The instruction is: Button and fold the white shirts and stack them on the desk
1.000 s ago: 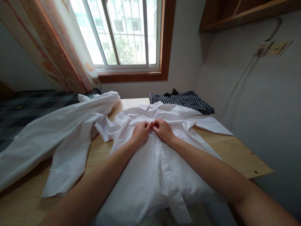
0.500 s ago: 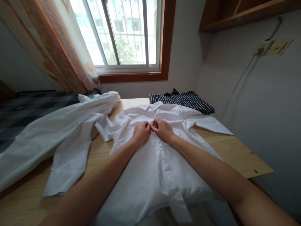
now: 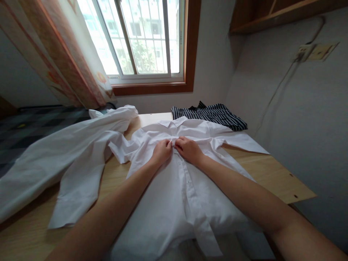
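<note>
Takes in a pale wooden surface [image 3: 261, 170], with a long-sleeved white shirt [image 3: 160, 203] spread on it, front up, hem toward the wearer. Shows more white cloth [image 3: 54, 152] loosely heaped to the left of the shirt, and a black-and-white striped garment [image 3: 212, 116] beyond it, to the right of its collar [image 3: 174, 123]. Works with both hands at the upper front of the shirt, below the collar: pinches the cloth between the fingertips of the left hand [image 3: 162, 150] and of the right hand [image 3: 188, 149], close together. Leaves the lower placket [image 3: 189, 183] wavy, running toward the hem. Looks, as a judgement, like close fingertip work on one spot of the front opening. Probably calls for a light, steady pinch there and little pull, with thin cloth likely to crease. Cannot make out any button between the fingertips.
</note>
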`<state>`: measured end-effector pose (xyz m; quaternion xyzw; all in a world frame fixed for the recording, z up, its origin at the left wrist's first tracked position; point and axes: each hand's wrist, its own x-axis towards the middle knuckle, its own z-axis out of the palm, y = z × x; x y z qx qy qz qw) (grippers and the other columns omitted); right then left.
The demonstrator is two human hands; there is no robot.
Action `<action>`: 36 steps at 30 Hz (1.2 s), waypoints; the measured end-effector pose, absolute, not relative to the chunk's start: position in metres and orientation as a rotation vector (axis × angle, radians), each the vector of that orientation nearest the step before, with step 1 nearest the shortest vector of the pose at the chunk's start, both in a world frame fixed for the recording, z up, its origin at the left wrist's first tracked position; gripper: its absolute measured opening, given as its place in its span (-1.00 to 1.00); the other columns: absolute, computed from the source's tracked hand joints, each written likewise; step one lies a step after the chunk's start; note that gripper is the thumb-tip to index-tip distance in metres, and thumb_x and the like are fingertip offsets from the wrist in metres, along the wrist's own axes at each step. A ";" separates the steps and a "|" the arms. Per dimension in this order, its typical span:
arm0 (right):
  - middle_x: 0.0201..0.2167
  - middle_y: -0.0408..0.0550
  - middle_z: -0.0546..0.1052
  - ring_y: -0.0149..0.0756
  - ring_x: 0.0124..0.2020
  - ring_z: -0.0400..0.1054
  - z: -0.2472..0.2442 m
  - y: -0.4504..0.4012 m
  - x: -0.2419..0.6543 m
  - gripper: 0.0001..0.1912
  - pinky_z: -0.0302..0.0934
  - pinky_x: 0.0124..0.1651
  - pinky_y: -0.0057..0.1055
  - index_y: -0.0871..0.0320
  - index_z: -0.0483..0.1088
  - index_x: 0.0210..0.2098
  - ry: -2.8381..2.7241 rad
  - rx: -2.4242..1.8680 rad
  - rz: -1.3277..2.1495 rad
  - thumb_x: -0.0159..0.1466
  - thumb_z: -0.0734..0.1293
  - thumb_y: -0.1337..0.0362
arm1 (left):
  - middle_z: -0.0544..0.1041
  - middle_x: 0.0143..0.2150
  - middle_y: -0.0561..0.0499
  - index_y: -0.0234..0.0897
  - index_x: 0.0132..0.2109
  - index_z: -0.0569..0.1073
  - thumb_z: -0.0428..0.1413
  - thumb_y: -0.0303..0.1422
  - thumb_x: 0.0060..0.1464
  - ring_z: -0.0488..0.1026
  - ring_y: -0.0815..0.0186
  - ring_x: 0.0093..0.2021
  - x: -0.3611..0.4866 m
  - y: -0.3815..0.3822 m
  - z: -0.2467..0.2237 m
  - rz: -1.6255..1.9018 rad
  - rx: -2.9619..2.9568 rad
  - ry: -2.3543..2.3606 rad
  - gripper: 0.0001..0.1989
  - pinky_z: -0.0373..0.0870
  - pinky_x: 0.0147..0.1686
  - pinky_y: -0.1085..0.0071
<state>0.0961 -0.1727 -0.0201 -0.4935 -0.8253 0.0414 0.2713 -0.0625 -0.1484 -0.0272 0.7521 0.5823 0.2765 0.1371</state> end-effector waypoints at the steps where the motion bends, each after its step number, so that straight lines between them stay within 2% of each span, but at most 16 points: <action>1: -0.18 0.02 0.52 -0.28 -0.22 0.39 -0.019 -0.174 0.097 -0.80 0.16 -0.14 -0.41 0.17 0.50 -0.22 -2.249 -1.324 0.101 0.41 0.23 0.32 | 0.57 -0.36 -0.06 -0.27 -0.44 0.46 -0.03 -0.40 0.23 0.42 0.25 -0.32 -0.063 -0.148 -0.027 0.807 2.174 1.699 -0.71 0.25 -0.26 0.39; 5: -0.17 0.00 0.53 -0.28 -0.18 0.40 -0.016 -0.177 0.103 -0.76 0.17 -0.09 -0.41 0.15 0.55 -0.21 -2.314 -1.274 0.113 0.40 0.23 0.33 | 0.57 -0.39 -0.05 -0.26 -0.46 0.45 -0.03 -0.38 0.22 0.41 0.26 -0.34 -0.064 -0.147 -0.027 0.842 2.163 1.724 -0.70 0.25 -0.28 0.39; 12: -0.11 0.04 0.49 -0.26 -0.19 0.40 -0.017 -0.180 0.104 -0.75 0.17 -0.16 -0.40 0.12 0.56 -0.20 -2.401 -1.308 0.018 0.40 0.23 0.29 | 0.57 -0.41 -0.03 -0.29 -0.44 0.50 0.00 -0.31 0.17 0.43 0.26 -0.36 -0.071 -0.147 -0.029 0.898 2.038 1.611 -0.72 0.25 -0.35 0.42; 18: -0.29 -0.04 0.54 -0.29 -0.22 0.38 -0.026 -0.166 0.105 -0.80 0.16 -0.15 -0.44 0.17 0.55 -0.30 -2.136 -1.263 0.340 0.35 0.28 0.31 | 0.58 -0.37 -0.03 -0.29 -0.40 0.49 -0.01 -0.34 0.18 0.42 0.28 -0.35 -0.069 -0.151 -0.026 0.871 2.073 1.592 -0.75 0.25 -0.32 0.42; 22: -0.35 -0.08 0.56 -0.32 -0.29 0.37 -0.027 -0.156 0.108 -0.76 0.12 -0.22 -0.46 0.20 0.50 -0.34 -2.111 -1.278 0.475 0.38 0.25 0.28 | 0.54 -0.39 -0.02 -0.26 -0.43 0.44 -0.03 -0.38 0.21 0.41 0.27 -0.31 -0.064 -0.152 -0.025 0.841 2.181 1.599 -0.74 0.27 -0.24 0.40; 30: -0.13 0.02 0.57 -0.24 -0.17 0.43 -0.020 -0.167 0.096 -0.71 0.10 -0.20 -0.41 0.13 0.41 -0.11 -2.290 -1.479 0.171 0.48 0.09 0.20 | 0.51 -0.27 -0.11 -0.22 -0.37 0.39 -0.06 -0.40 0.23 0.43 0.15 -0.15 -0.061 -0.155 -0.031 0.824 2.347 1.647 -0.78 0.33 -0.04 0.25; 36: -0.15 -0.03 0.58 -0.23 -0.15 0.43 -0.019 -0.165 0.096 -0.72 0.10 -0.18 -0.41 0.10 0.41 -0.16 -2.310 -1.463 0.138 0.48 0.10 0.20 | 0.53 -0.25 -0.11 -0.22 -0.35 0.40 -0.08 -0.39 0.25 0.44 0.15 -0.14 -0.062 -0.154 -0.031 0.776 2.358 1.649 -0.76 0.36 -0.03 0.23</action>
